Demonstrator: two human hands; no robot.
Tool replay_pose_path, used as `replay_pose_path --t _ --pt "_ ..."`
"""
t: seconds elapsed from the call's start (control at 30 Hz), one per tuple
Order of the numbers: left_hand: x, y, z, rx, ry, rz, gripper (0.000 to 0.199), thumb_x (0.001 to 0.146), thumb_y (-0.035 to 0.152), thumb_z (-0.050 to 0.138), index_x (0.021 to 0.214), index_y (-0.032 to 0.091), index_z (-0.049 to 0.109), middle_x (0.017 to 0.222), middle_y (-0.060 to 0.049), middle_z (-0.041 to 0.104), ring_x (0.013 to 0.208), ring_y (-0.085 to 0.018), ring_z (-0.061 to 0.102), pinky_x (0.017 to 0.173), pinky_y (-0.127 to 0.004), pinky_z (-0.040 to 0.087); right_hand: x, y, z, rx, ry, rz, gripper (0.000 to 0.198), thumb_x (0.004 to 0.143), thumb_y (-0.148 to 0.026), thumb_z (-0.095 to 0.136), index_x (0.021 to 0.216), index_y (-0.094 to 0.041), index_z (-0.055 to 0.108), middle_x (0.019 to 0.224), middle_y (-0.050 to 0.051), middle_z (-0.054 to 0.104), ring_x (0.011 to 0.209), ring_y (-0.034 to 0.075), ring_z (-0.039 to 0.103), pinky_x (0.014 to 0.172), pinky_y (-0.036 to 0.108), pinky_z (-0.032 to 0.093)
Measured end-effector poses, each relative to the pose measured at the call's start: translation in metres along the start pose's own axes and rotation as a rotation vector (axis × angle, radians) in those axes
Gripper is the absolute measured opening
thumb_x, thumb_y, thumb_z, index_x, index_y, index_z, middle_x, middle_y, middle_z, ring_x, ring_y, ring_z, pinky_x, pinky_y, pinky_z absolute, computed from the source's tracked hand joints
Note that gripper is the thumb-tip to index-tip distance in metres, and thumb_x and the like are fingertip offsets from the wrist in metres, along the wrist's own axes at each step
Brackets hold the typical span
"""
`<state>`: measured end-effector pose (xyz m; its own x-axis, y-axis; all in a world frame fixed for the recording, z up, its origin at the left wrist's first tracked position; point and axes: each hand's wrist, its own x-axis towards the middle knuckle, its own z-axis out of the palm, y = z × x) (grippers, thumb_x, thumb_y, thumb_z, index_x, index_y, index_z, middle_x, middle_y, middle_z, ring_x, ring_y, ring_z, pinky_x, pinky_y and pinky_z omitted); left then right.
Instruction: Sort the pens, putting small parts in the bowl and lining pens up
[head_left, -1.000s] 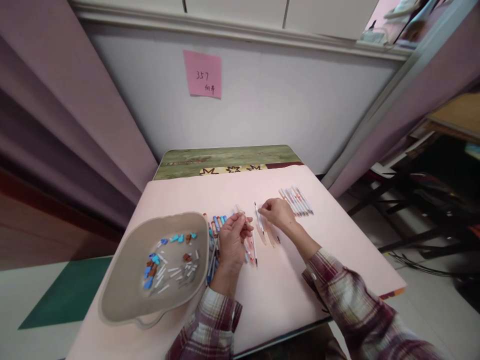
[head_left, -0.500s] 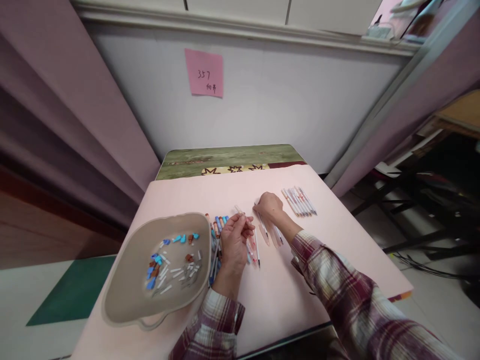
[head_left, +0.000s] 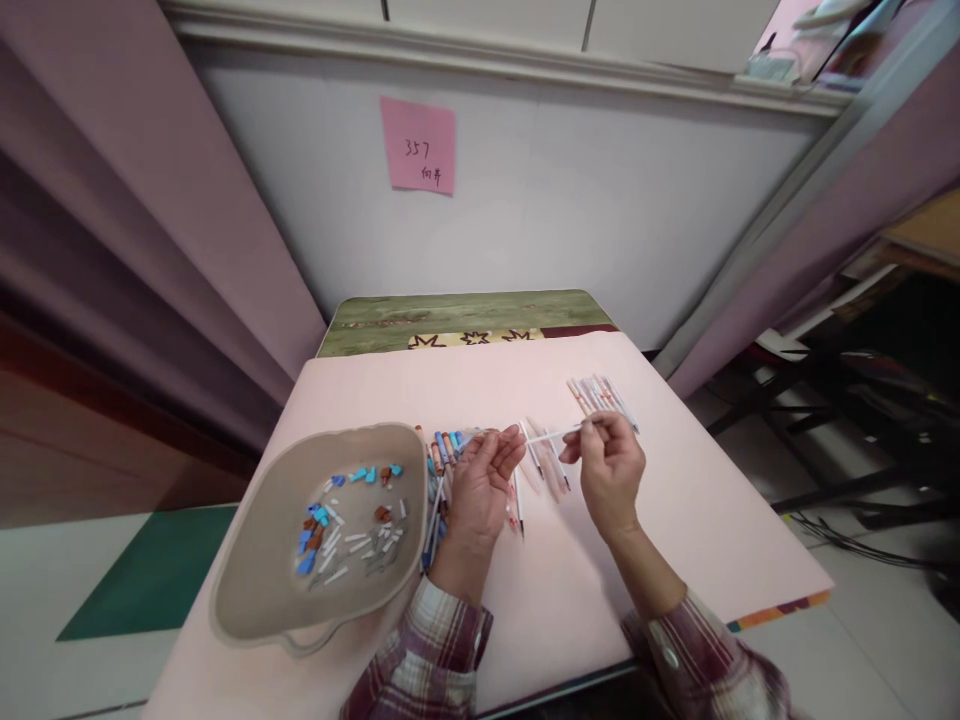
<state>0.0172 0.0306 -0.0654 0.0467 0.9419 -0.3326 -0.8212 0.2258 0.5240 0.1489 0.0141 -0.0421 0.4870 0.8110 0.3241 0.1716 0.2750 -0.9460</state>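
Half a second earlier the right hand (head_left: pixel 611 465) was down over the loose parts on the counter (head_left: pixel 574 590); now it had risen and swung rightward, its fingers pinching one thin white refill (head_left: pixel 553 435) by the far end. That refill ran nearly level above the counter, its other end reaching the fingers of the left hand (head_left: pixel 480 495). Those fingers were closed on one clear tube (head_left: pixel 471 438), which had pointed up and away before and now lay over toward the left; whether the refill had entered it could not be told

Three dark-tipped refills could be counted on the counter between and below the hands: a near one (head_left: pixel 519 510), a middle one (head_left: pixel 534 455) and a right one (head_left: pixel 561 470). Clear pinkish tubes (head_left: pixel 551 478) lay among them, too overlapped to count. A row of pens (head_left: pixel 589 392) sat farther right, partly behind the right hand, its print too small to read. Brown and blue barrels (head_left: pixel 442 450) showed beside the left hand

One beige tray (head_left: pixel 259 570) held blue and brown pieces (head_left: pixel 309 540) and more than ten short white sticks (head_left: pixel 337 575). One pink note (head_left: pixel 418 145) on the wall read "357", with two handwritten characters beneath
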Motion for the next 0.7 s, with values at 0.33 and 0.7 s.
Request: replay_pose_path --t 0.33,0.7 --pt "0.0 -0.006 -0.003 -0.025 -0.033 -0.003 0.013 0.075 0.018 0.072 0.081 0.014 0.062 0.089 -0.01 0.075 0.086 -0.019 0.072 0.082 -0.032 0.057 -0.019 -0.002 0.004 0.088 0.0 -0.05 0.017 0.089 -0.035 0.055 0.093 -0.019 0.05 0.068 -0.001 0.066 0.053 0.013 0.066 0.052 0.025 0.055" --pt "-0.005 -0.011 0.0 0.004 -0.097 -0.043 0.014 0.075 0.022 0.073 0.081 0.013 0.063 0.088 -0.009 0.075 0.075 -0.017 0.072 0.08 -0.032 0.058 -0.026 0.005 0.006 -0.08 -0.023 -0.143 0.011 0.089 -0.03 0.055 0.092 -0.02 0.054 0.069 0.0 0.066 0.056 0.014 0.066 0.054 0.025 0.054"
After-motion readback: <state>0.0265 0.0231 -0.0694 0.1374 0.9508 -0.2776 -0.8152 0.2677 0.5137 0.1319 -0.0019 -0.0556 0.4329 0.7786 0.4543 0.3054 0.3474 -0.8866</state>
